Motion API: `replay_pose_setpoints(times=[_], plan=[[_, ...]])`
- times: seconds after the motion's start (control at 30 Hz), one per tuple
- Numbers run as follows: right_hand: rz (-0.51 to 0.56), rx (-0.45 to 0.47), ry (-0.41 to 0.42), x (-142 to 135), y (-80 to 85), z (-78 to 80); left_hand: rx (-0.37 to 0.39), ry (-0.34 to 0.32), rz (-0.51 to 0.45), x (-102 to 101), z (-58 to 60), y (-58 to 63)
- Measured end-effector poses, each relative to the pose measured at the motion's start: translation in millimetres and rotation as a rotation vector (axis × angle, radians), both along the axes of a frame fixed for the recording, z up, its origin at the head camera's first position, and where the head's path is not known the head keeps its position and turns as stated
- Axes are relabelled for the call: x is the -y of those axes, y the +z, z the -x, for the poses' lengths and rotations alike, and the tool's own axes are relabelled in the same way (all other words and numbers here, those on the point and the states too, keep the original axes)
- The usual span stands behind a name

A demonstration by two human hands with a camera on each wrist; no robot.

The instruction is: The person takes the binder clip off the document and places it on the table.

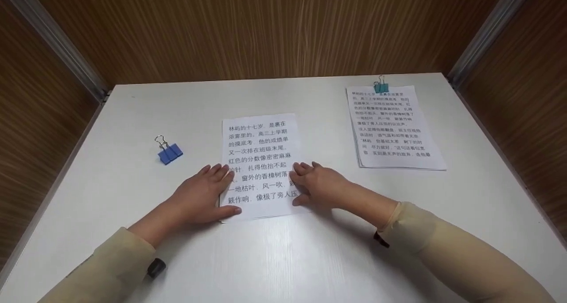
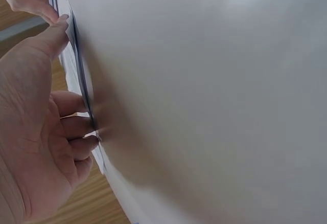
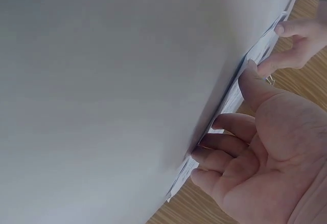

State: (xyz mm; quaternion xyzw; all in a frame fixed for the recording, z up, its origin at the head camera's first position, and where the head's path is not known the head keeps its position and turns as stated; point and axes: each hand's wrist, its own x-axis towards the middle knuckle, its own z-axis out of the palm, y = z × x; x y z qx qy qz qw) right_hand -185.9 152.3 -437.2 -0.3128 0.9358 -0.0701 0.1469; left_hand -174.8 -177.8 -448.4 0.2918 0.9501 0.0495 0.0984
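Note:
A stack of printed paper sheets [image 1: 259, 161] lies on the white table in front of me. My left hand [image 1: 199, 196] rests along its left edge, the thumb on the near left corner and the other fingertips at the side. Along the right edge, my right hand [image 1: 323, 185] presses with loosely bent fingers, its thumb near the lower right part. The left wrist view shows the fingertips of the left hand [image 2: 46, 116] right at the stack's side. In the right wrist view the right hand [image 3: 255, 147] touches the opposite side, with part of the left hand [image 3: 301, 40] beyond.
A blue binder clip [image 1: 169, 153] sits on the table to the left of the stack. At the back right lies another set of printed sheets [image 1: 394, 130], held at its top by a teal binder clip [image 1: 381, 87]. Wood-grain panels [image 1: 266, 33] enclose the white table [image 1: 274, 258].

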Motion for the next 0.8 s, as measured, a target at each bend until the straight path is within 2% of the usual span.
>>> replay_pose_setpoints(times=[0.5,0.8], plan=[[-0.04,-0.057,0.079,41.0,-3.4,4.8,0.006,0.056,0.014,38.1,-10.9,3.4],[-0.05,-0.062,0.069,54.6,-4.4,6.1,-0.013,0.058,-0.001,51.2,-13.3,7.1]])
